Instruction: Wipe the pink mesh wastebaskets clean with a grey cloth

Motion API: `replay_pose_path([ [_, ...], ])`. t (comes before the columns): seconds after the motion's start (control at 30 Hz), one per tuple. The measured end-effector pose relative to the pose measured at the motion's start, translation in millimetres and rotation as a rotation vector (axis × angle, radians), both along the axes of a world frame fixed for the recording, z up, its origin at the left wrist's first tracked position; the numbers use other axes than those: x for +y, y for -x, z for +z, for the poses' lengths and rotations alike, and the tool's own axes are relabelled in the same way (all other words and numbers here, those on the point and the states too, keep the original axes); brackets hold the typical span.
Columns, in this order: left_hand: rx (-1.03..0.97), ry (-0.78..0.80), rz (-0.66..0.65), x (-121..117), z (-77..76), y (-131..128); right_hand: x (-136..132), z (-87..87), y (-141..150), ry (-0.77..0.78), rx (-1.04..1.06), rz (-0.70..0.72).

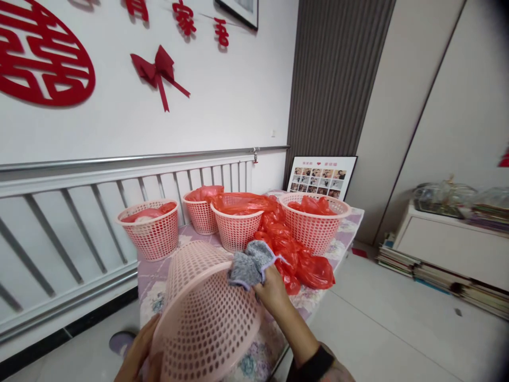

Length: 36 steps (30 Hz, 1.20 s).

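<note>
A pink perforated plastic basket [210, 329] lies tipped on its side, its mouth facing me. The fingers of my left hand [140, 347] are closed on the left of its rim, with some fingertips hidden. In my right hand [273, 291] a grey cloth [251, 263] with a pale purple edge is gripped, and it touches the upper right of the rim. Just beyond the cloth stands an upright pink basket [238, 231] with a red plastic bag [242, 203] over its top. More crumpled red bags [292, 254] lie right of the cloth.
Other pink baskets with red plastic in them stand at the left [153, 239], the back [202, 216] and the right [314, 231] of the flowered tablecloth [155, 286]. A white radiator [115, 212] runs along the left wall. A picture board [322, 175] leans behind the table.
</note>
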<state>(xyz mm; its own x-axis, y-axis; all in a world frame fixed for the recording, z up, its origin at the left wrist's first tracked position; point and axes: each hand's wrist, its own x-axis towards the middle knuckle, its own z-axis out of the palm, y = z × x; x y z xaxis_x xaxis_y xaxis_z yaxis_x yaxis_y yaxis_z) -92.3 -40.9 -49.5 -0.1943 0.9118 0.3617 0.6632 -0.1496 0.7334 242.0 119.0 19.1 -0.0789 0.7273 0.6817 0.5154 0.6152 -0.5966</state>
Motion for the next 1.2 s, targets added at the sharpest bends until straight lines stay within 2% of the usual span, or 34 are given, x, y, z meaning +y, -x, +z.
replay_pose_path([
  [0.1,0.08,-0.06,-0.025,11.2,20.9,-12.3,-1.4,41.9,13.6,-0.167,-0.269,0.084],
  [0.2,0.105,-0.13,0.012,25.4,47.6,-21.5,-16.5,69.2,42.9,-0.245,-0.464,0.172],
  [0.3,0.098,-0.191,-0.019,36.7,68.7,-23.9,-32.4,75.6,70.3,-0.282,-0.554,0.098],
  [0.37,0.095,-0.163,-0.073,39.0,74.4,-23.3,-38.2,71.0,78.3,-0.285,-0.535,0.042],
  [0.43,0.083,-0.125,-0.063,36.9,72.7,-22.5,-39.7,62.4,76.9,-0.267,-0.461,0.042],
  [0.57,0.064,-0.1,0.028,27.7,60.1,-22.2,-33.8,36.5,57.5,-0.228,-0.283,0.059],
  [0.73,0.035,-0.073,0.104,21.9,55.4,-20.8,-22.1,-12.6,28.3,-0.124,-0.121,-0.015],
  [0.83,0.037,-0.049,0.117,20.2,57.1,-17.9,-25.2,-46.9,15.0,0.04,0.012,-0.068],
  [1.0,0.027,-0.053,0.131,16.4,60.3,-14.7,-48.8,-97.9,8.7,0.407,0.227,-0.14],
  [1.1,0.045,-0.056,0.16,13.7,61.4,-12.5,-61.7,-118.3,15.8,0.526,0.332,-0.107],
  [1.2,0.055,-0.027,0.218,8.8,55.6,-6.6,-67.4,-127.2,24.9,0.558,0.402,-0.042],
])
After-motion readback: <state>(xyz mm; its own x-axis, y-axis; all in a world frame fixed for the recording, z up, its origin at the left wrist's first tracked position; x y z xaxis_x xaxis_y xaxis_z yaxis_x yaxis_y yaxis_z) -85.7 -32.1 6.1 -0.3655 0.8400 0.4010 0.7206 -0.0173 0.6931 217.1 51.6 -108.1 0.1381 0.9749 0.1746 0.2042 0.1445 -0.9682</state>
